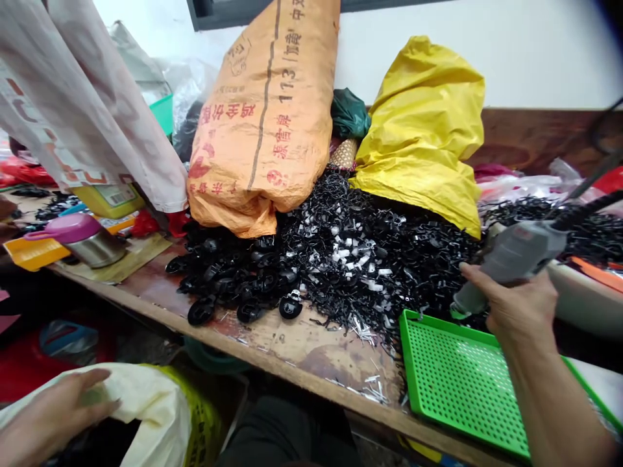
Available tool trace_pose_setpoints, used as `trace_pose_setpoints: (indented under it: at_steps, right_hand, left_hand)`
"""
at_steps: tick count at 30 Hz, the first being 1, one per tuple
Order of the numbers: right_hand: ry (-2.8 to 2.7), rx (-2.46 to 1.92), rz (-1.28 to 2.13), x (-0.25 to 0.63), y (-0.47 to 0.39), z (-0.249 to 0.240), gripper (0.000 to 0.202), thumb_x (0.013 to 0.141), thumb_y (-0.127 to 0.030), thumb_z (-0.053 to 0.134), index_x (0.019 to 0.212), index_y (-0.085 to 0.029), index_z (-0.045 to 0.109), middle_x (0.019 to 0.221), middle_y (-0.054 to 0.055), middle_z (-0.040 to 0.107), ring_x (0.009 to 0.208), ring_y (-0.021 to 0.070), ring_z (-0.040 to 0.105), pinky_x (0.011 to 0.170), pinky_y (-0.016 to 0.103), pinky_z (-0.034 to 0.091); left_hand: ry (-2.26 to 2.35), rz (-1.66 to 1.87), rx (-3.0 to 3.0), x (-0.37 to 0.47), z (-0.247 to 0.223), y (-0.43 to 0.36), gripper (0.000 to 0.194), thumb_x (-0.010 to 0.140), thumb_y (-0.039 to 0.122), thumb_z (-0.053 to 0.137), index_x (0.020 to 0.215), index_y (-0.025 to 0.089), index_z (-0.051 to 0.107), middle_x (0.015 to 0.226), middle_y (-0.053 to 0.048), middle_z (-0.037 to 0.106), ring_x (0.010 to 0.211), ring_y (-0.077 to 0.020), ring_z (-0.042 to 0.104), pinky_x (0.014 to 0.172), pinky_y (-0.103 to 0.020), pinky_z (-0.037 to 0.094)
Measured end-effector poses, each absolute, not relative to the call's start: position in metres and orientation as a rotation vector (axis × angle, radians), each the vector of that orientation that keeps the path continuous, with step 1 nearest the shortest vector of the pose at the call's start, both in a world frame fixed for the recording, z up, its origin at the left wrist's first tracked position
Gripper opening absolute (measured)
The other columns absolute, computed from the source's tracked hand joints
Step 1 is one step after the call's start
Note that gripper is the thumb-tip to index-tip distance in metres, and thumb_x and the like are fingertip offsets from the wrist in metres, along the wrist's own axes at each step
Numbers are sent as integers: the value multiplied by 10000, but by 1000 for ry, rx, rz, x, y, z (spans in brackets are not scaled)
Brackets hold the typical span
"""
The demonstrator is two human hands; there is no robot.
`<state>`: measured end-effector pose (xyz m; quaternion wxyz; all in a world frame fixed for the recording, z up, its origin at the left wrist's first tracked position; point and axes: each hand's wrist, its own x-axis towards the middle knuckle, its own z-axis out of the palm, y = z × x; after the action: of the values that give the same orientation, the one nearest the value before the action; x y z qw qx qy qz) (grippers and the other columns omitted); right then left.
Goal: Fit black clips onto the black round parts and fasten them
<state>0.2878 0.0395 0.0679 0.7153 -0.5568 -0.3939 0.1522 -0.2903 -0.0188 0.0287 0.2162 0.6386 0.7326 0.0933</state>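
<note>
My right hand [523, 308] is wrapped around a grey corded electric screwdriver [516, 253], whose tip points down to the left at the back edge of a green perforated tray [467, 376]. Low on the left, my left hand [63, 408] is over the mouth of a white and yellow sack [156, 395], fingers apart and nothing visible in them. Dark contents show inside the sack. Between the hands, round black plastic parts [248, 279] lie on the wooden table [311, 357], beside a heap of small black pieces [321, 259] mixed with white pieces [353, 253].
A large orange woven sack [263, 130] and a yellow sack [423, 130] stand behind the heap. Thin metal pins [374, 389] lie near the table's front edge. At left are a steel cup with a pink lid [87, 237] and hanging pale cloth [107, 97].
</note>
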Motion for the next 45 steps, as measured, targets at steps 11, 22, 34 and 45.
trace_pose_setpoints:
  at_steps: [11, 22, 34, 45]
  right_hand:
    - [-1589, -1397, -313, 204, -3, 47, 218, 672, -204, 576, 879, -171, 519, 855, 64, 495, 825, 213, 483, 694, 380, 421]
    - [-1775, -1462, 40, 180, -33, 7, 95, 734, -126, 476, 816, -173, 474, 845, 75, 468, 801, 196, 481, 672, 357, 421]
    - [-1816, -1487, 52, 181, -32, 2, 53, 741, -133, 454, 763, -164, 491, 784, 66, 513, 763, 185, 487, 653, 328, 408]
    - [-1801, -1511, 87, 183, -32, 2, 65, 739, -118, 452, 730, -182, 462, 744, 48, 507, 743, 177, 475, 640, 314, 403]
  left_hand:
    - [1540, 479, 2472, -28, 44, 68, 260, 745, 172, 362, 804, 168, 615, 858, -96, 535, 852, -213, 456, 744, -319, 341]
    - [1647, 249, 2635, 4, 31, 118, 214, 656, 125, 416, 638, 115, 629, 839, -154, 525, 845, -279, 399, 676, -383, 243]
    - [1754, 203, 2640, 5, 22, 126, 221, 680, 308, 485, 717, 142, 627, 890, -135, 535, 895, -287, 382, 713, -394, 230]
    - [1545, 192, 2659, 5, 33, 130, 248, 654, 380, 541, 616, 145, 612, 809, -109, 565, 847, -272, 435, 710, -395, 253]
